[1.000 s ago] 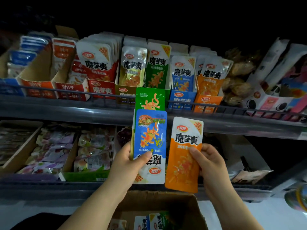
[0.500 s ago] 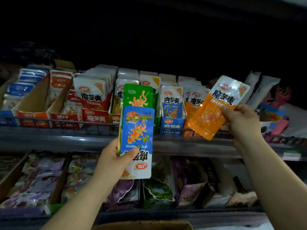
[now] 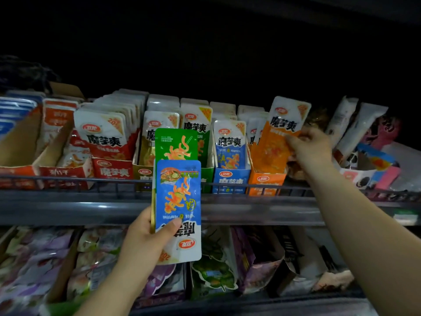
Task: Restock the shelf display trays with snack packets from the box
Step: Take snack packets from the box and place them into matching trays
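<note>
My right hand [image 3: 309, 147] grips an orange snack packet [image 3: 281, 135] by its right edge; the packet stands upright with its lower end inside the orange display tray [image 3: 265, 180] on the upper shelf. My left hand [image 3: 148, 236] holds a small stack of packets in front of the shelf rail: a blue packet [image 3: 178, 201] upside down in front and a green packet [image 3: 176, 144] behind it. Left of the orange tray stand a blue tray [image 3: 230, 181], a green tray [image 3: 208, 176], a yellow one and a red tray [image 3: 112, 171], all holding upright packets.
A metal rail [image 3: 68, 179] runs along the front of the upper shelf. Other snacks in white and pink wrappers [image 3: 364, 160] lie to the right of the orange tray. The lower shelf [image 3: 250, 215] holds cardboard trays of purple and green packets. The space above the shelf is dark.
My right hand carried the orange packet from beside the blue one up and right, then turned it upright into the orange tray. My left hand kept hold of its stack. The view tilted up.
</note>
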A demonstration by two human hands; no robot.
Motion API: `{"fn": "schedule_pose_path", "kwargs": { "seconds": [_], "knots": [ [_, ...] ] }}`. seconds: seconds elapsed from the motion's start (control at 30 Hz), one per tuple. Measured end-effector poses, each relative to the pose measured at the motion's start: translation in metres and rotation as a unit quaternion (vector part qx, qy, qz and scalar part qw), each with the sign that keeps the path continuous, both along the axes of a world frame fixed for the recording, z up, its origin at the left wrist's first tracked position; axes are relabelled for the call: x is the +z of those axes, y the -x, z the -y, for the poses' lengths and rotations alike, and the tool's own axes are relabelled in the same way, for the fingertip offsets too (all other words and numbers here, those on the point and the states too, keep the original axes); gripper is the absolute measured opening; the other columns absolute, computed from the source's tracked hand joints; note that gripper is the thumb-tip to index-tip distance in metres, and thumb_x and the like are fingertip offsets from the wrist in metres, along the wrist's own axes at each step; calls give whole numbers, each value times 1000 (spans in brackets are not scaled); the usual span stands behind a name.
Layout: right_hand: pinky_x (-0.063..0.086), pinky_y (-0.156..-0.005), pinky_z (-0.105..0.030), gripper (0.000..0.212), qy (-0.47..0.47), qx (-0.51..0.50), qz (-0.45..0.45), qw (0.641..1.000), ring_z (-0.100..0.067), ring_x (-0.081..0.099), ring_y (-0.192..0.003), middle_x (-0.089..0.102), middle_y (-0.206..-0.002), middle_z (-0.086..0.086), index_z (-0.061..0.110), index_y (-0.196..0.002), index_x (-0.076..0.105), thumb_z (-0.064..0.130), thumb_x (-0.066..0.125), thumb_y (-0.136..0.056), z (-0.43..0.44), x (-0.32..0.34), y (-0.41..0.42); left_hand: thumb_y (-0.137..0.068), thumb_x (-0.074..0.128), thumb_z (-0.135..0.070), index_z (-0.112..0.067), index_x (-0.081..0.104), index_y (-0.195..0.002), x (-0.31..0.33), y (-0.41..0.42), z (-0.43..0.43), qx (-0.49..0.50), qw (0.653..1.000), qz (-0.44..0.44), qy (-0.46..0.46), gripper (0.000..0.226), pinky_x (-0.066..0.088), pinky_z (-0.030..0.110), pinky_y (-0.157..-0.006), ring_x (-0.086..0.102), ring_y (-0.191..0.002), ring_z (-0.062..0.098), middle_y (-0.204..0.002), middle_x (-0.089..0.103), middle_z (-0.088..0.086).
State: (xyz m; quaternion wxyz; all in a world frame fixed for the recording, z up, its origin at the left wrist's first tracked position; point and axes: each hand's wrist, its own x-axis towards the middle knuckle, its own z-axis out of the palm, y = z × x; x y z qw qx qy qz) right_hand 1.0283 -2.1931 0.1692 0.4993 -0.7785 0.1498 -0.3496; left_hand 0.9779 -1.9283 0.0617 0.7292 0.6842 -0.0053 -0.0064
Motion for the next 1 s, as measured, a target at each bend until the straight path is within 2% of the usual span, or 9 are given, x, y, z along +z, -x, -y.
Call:
{"fn": "schedule_pose_path", "kwargs": {
  "seconds": [0.13,0.2,0.33,0.5,0.6,0.7,0.8,0.9,1.0],
  "knots": [
    [46,-71,-26,23,82,11,-89,993,-17,52,-82,55,-89,-3,6,-108,57,16,60,-87,-8,-14,-3,-81,63,-9,-21,63,-90,-2,-2,6,-5,1000,1,11,15,47,30,-62,68,-66,10,-75,73,-8],
    [40,-74,-27,29,102,-13,-88,991,-19,50,-88,52,-90,-2,6,-110,53,16,62,-85,-14,-16,-4,-81,62,-9,-22,62,-88,-2,-2,10,-11,1000,-3,20,15,47,28,-59,67,-61,6,-71,72,-11],
    [39,-95,-32,59,78,-66,-48,994,-26,46,-117,42,-131,-13,3,-127,38,16,70,-79,-15,-15,-10,-80,62,-7,-21,62,-89,-3,-4,12,-19,999,2,25,16,47,28,-61,67,-61,5,-71,72,-11],
    [43,-95,-35,55,8,-28,-68,997,-27,52,-117,54,-127,-12,7,-128,40,17,67,-81,-10,-16,-18,-80,63,-6,-20,62,-87,-4,-7,9,-12,1000,0,25,16,45,27,-59,66,-59,3,-71,72,-9],
    [46,-95,-45,48,30,-21,-76,996,-28,55,-112,59,-122,-12,8,-125,49,19,67,-81,-9,-16,-21,-80,62,-6,-20,62,-87,-4,-7,8,-13,1000,0,23,16,46,28,-60,67,-60,4,-77,73,-5],
    [47,-94,-44,46,33,10,-81,996,-28,57,-110,59,-121,-11,9,-123,51,18,68,-80,-9,-14,-24,-80,62,-7,-21,62,-88,-6,-8,8,-14,1000,-4,16,16,48,31,-62,68,-64,10,-76,73,-6],
    [41,-99,-52,47,56,35,-105,992,-31,56,-112,61,-120,-10,15,-119,53,23,71,-76,-13,-13,-28,-80,63,-6,-22,62,-88,-6,-9,9,-8,1000,-16,20,17,50,34,-66,67,-71,17,-76,73,-4],
    [33,-103,-55,48,88,38,-124,988,-33,53,-116,60,-121,-10,17,-119,52,22,71,-76,-13,-14,-34,-80,63,-7,-22,62,-86,-7,-10,9,-5,1000,-18,15,17,48,31,-61,67,-69,14,-71,72,-8],
    [38,-101,-53,45,25,53,-108,992,-31,55,-113,60,-121,-10,14,-120,51,15,69,-78,-14,-11,-33,-80,63,-9,-23,61,-87,-7,-10,8,-7,1000,-13,3,16,46,30,-59,66,-66,10,-69,72,-12]
  ]
}}
